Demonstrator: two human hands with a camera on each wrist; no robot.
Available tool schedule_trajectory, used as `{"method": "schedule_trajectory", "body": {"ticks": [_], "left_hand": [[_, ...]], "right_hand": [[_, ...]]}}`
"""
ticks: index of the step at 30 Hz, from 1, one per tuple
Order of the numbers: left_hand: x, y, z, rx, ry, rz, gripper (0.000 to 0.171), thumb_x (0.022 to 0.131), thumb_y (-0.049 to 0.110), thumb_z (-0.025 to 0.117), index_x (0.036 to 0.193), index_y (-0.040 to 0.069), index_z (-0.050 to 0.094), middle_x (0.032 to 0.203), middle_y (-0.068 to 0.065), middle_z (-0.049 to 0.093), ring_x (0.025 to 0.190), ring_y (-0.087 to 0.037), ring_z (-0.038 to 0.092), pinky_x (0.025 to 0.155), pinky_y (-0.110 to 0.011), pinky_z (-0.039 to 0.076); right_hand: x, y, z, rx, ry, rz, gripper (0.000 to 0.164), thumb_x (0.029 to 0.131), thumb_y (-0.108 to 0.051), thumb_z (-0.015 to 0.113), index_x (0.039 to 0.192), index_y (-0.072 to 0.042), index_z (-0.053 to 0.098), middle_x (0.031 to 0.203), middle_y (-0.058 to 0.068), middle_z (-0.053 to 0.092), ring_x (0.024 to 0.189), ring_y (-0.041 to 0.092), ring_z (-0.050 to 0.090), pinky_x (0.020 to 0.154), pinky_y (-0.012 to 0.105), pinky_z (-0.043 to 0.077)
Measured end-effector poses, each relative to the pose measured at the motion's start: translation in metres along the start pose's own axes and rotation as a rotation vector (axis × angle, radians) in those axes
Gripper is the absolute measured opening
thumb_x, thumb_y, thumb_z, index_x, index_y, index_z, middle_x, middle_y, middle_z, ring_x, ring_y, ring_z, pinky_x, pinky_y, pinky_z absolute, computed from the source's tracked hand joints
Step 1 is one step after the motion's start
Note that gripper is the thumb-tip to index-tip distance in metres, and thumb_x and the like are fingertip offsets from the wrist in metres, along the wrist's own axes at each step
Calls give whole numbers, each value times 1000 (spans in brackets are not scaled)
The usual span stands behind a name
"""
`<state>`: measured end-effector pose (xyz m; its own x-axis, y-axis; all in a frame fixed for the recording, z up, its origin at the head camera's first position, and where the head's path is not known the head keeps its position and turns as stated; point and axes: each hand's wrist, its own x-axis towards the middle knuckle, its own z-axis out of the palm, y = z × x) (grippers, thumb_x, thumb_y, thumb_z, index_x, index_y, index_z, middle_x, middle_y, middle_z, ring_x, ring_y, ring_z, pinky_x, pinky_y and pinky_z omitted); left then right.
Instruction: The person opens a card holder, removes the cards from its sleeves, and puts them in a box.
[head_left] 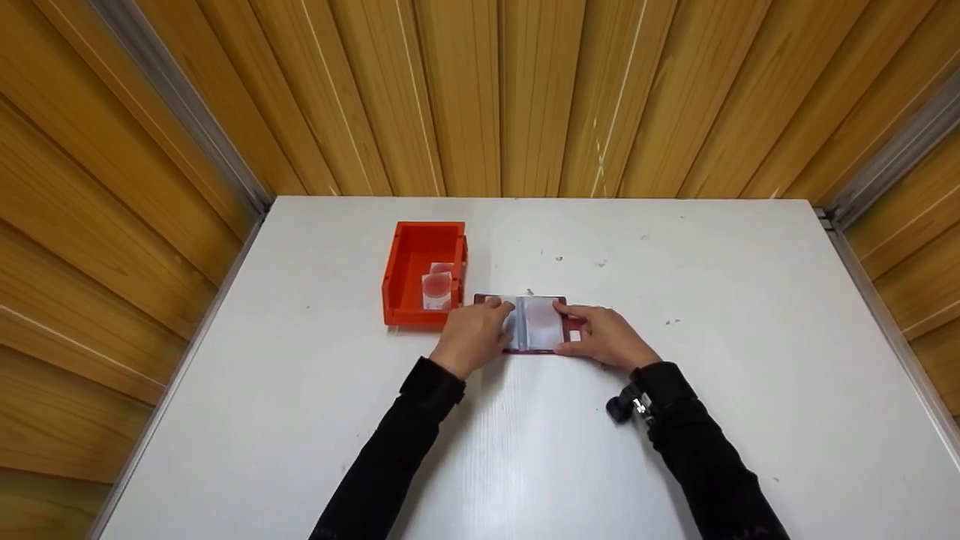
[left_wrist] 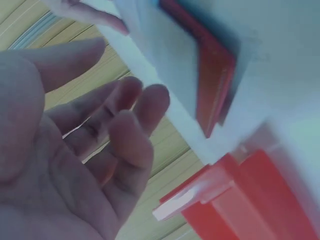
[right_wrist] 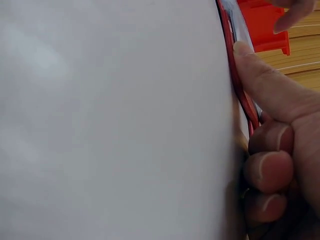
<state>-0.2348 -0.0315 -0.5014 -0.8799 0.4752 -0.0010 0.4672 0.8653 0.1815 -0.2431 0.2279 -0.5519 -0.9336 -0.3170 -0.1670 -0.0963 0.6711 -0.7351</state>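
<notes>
A dark red card holder [head_left: 544, 324] lies opened out on the table, its clear sleeves facing up. My right hand [head_left: 611, 337] grips its right side, with thumb and forefinger at opposite edges. In the right wrist view the thumb lies along the red edge of the cover [right_wrist: 236, 75] and the other fingers are curled. Over the left part of the holder is my left hand [head_left: 470, 334], hiding some of it. The left wrist view has the left hand's fingers [left_wrist: 131, 137] loosely bent with nothing between them, apart from the red cover [left_wrist: 215, 85].
Just left of the card holder stands a red plastic bin [head_left: 424, 319]. Inside it lie white cards [head_left: 436, 291] with a pink round print. The white table [head_left: 720, 420] is bordered by wood-patterned panels [head_left: 540, 97] at the back and sides.
</notes>
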Motion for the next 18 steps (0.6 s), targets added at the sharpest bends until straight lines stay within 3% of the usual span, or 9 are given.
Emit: {"method": "schedule_trajectory", "body": {"ticks": [5, 14, 18], "left_hand": [[-1, -2, 13, 29, -58, -3, 46, 92, 33, 79, 132, 13, 68, 115, -8, 70, 95, -24, 68, 93, -36, 59], [-1, -4, 18, 3, -49, 1, 42, 93, 30, 78, 131, 13, 69, 113, -8, 69, 95, -24, 67, 94, -36, 59], [-1, -5, 18, -10, -48, 0, 43, 93, 30, 79, 131, 13, 69, 113, -7, 69, 96, -24, 66, 94, -36, 58]], "right_hand": [[0, 2, 0, 13, -1, -6, 84, 80, -35, 90, 153, -22, 52, 71, -3, 55, 55, 10, 45, 49, 22, 37], [-1, 0, 1, -7, -1, 11, 78, 81, -34, 90, 151, -24, 55, 70, -2, 52, 55, 12, 45, 50, 23, 36], [-2, -2, 2, -28, 31, -9, 64, 81, -31, 90, 140, -22, 67, 86, 4, 64, 66, 13, 47, 59, 24, 36]]}}
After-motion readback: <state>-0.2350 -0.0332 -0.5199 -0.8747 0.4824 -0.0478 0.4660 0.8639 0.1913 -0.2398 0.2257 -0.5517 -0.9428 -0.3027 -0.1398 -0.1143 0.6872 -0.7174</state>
